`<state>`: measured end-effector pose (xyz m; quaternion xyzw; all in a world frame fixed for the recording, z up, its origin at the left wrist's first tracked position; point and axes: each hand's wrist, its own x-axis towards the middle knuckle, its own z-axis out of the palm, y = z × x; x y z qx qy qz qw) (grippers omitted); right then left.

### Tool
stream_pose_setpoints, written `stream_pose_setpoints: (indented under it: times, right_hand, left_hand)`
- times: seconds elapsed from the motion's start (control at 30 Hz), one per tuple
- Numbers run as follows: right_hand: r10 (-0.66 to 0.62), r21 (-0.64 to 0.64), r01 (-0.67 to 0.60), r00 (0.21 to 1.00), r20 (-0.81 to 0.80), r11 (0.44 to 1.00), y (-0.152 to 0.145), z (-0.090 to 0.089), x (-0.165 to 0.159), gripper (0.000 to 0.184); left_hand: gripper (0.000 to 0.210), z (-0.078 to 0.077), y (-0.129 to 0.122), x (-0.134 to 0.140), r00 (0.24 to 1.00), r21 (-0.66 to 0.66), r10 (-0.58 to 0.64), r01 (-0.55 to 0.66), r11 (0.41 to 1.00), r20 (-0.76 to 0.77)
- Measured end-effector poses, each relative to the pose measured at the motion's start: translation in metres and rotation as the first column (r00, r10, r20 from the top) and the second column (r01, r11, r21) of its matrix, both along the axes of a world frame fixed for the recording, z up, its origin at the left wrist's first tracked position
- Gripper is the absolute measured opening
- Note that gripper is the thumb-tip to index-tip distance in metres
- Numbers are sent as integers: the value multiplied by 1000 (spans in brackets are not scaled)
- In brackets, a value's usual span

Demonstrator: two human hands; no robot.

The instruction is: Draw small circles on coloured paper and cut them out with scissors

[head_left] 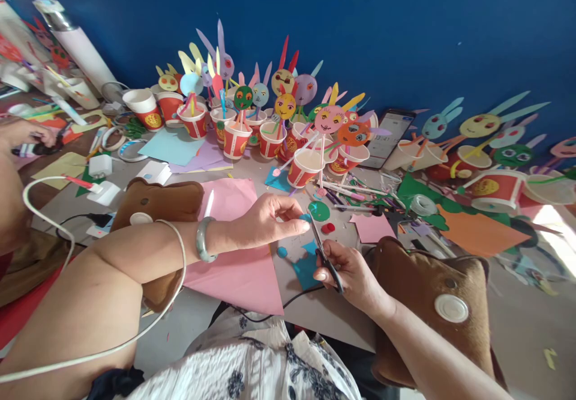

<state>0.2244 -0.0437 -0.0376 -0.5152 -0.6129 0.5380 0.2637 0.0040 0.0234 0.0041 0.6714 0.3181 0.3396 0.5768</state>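
My left hand (274,220) pinches a small blue paper piece (305,217) between thumb and fingers. Black-handled scissors (327,261) are in my right hand (353,274), with their blades pointing up beside the blue piece. Just beyond the blade tips lies a green paper circle (319,211). A small red cap-like object (328,228) sits close to the blades. Blue paper scraps (306,271) and a small blue disc (281,252) lie on the table below my hands. A large pink paper sheet (243,274) spreads under my left forearm.
Several red paper cups (237,142) with paper rabbit faces on sticks line the blue wall. A phone (389,138) leans among them. Brown plush cushions (432,304) flank my arms. A white cable (183,256) crosses my left forearm. Another person's hand (33,133) is at the far left.
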Motion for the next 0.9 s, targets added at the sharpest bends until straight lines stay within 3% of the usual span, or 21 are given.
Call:
stream_pose_setpoints:
  times: [0.9]
  right_hand:
    - [-7, 8, 7, 1000, 0, 1000, 1, 0, 2, 62]
  left_hand:
    - [13, 1, 0, -2, 998, -11, 32, -31, 999, 48]
